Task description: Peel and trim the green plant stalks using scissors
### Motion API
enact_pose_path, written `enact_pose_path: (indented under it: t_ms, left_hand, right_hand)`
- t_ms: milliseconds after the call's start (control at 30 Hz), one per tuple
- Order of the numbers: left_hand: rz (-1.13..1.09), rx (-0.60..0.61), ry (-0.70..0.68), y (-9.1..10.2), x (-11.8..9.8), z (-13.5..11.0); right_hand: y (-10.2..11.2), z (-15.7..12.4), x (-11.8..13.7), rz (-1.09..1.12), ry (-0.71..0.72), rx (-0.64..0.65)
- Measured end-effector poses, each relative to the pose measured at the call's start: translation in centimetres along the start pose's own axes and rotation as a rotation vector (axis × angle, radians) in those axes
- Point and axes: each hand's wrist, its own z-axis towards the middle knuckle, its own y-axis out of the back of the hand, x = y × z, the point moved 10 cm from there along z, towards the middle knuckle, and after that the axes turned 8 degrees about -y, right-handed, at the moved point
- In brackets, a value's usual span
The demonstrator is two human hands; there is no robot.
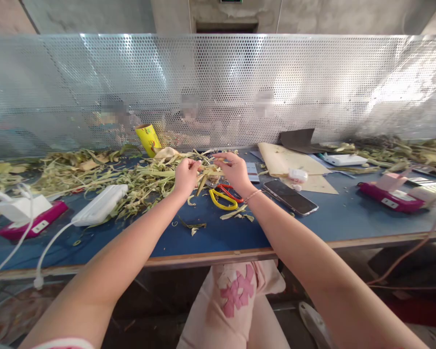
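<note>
My left hand [186, 177] and my right hand [237, 170] face each other above the blue table. Both are closed in a pinch on a pale, dried plant strip [211, 170] stretched between the fingertips. Beneath and to the left lies a loose heap of dried leaves and stalks [141, 182]. Just under my right hand are scissor-like handle loops, one yellow [223, 206] and one red [236, 196]; their blades are hidden. A few plant scraps [240, 213] lie close by.
A phone [290, 196], brown paper sheets [276, 162] and a small white case [298, 175] lie right. A white power bank [101, 204] and magenta sockets [51, 218] with cables sit left. A yellow tube [147, 139] leans near the perforated metal screen [218, 72].
</note>
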Motion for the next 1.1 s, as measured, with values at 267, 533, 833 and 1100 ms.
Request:
enact_pose_path:
  t_ms: [267, 533, 833, 1100]
  left_hand:
    - [-0.140, -0.118, 0.130, 0.3, 2.8, 0.2]
    - [-0.270, -0.094, 0.123, 0.0, 2.3, -0.2]
    - [-0.436, 0.003, 0.047, -1.5, 0.4, -0.9]
    - [-0.445, -0.025, -0.065, -1.1, -0.4, -1.0]
  right_hand:
    - [-1.3, -1.9, 2.8, -0.118, 0.170, -0.032]
    - [-1.1, -2.0, 2.8, -0.136, 0.182, -0.039]
    - [-1.6, -1.7, 1.6, -0.201, 0.140, 0.033]
    - [-1.6, -1.3, 0.4, -0.214, 0.062, 0.033]
